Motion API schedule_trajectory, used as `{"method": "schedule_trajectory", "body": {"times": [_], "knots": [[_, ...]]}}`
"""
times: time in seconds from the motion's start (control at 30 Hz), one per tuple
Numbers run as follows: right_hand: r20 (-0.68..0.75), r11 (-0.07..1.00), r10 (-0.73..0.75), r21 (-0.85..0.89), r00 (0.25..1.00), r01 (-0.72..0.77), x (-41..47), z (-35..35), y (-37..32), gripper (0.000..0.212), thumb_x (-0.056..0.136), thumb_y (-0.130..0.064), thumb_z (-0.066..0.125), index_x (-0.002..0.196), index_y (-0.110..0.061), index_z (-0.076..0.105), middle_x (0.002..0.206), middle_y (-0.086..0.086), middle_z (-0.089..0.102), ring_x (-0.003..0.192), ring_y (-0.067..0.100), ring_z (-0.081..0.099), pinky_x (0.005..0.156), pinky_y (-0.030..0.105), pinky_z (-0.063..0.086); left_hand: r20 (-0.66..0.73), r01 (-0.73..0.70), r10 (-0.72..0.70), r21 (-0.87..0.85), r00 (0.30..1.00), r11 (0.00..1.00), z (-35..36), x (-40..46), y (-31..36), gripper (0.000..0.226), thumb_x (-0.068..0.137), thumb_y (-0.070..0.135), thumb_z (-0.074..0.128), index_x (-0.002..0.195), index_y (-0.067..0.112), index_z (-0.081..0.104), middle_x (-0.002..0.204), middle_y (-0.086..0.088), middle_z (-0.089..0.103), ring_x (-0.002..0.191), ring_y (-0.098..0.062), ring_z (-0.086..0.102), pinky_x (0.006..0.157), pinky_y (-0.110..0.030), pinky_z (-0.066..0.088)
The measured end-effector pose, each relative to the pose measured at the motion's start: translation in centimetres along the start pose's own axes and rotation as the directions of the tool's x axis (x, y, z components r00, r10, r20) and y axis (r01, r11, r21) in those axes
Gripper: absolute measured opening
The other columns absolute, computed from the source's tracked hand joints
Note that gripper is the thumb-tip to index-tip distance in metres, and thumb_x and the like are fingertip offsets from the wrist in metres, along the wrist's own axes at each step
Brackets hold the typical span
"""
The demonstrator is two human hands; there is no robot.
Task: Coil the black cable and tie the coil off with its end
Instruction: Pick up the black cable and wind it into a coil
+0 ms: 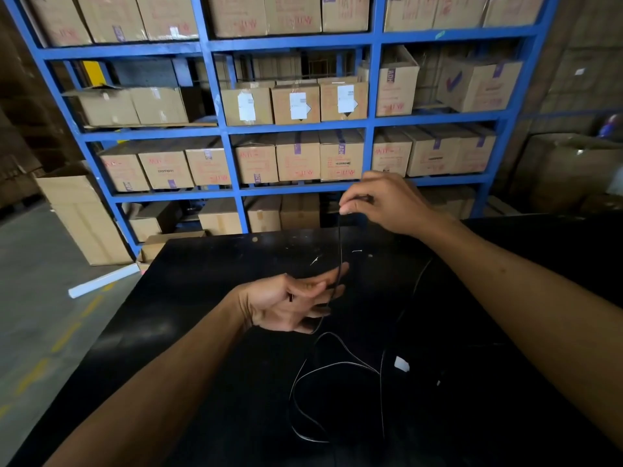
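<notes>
A thin black cable (340, 241) runs taut between my two hands above a black table (209, 298). My right hand (381, 203) is raised near the table's far edge and pinches the cable between thumb and fingertips. My left hand (293, 303) is lower, palm up, fingers spread, with the cable passing between its fingers. From there the rest of the cable falls in loose loops (323, 369) onto the table in front of me. A small white tag (402, 364) lies among the loops on the right.
Blue metal shelving (222, 133) full of cardboard boxes stands behind the table. More cardboard boxes (84, 217) sit on the grey floor at the left, beside a white tube (102, 281). Stacked cartons fill the right side.
</notes>
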State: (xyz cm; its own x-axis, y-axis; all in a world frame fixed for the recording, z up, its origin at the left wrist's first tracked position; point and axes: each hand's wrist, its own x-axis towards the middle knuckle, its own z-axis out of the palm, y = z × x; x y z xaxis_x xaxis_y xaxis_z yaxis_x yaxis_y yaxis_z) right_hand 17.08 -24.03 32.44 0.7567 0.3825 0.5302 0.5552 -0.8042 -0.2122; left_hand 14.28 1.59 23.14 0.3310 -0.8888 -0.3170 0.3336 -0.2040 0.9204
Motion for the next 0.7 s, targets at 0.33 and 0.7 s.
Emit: {"method": "schedule_trajectory", "body": {"times": [0.33, 0.7], "knots": [[0.129, 0.808, 0.288, 0.499, 0.949, -0.313, -6.2, 9.5, -2.9, 0.023, 0.099, -0.037, 0.058, 0.102, -0.058, 0.067, 0.08, -0.033, 0.068, 0.07, -0.006, 0.065, 0.051, 0.009, 0.047, 0.049, -0.538, 0.552, -0.173, 0.832, 0.825, -0.2, -3.1, 7.5, 0.07, 0.097, 0.029, 0.051, 0.156, 0.041, 0.014, 0.166, -0.008, 0.003, 0.147, -0.047, 0.0, 0.109, -0.072, -0.007], [0.161, 0.867, 0.179, 0.441, 0.971, -0.233, -8.1, 5.0, -5.7, 0.011, 0.092, -0.032, 0.069, 0.097, -0.028, 0.078, 0.086, -0.014, 0.076, 0.082, -0.003, 0.07, 0.074, 0.022, 0.057, -0.472, -0.512, 0.402, -0.128, 0.785, 0.849, -6.6, -5.3, 5.8, 0.053, 0.097, 0.038, 0.044, 0.149, 0.042, 0.036, 0.158, -0.006, 0.03, 0.141, -0.039, 0.023, 0.105, -0.066, 0.029]]}}
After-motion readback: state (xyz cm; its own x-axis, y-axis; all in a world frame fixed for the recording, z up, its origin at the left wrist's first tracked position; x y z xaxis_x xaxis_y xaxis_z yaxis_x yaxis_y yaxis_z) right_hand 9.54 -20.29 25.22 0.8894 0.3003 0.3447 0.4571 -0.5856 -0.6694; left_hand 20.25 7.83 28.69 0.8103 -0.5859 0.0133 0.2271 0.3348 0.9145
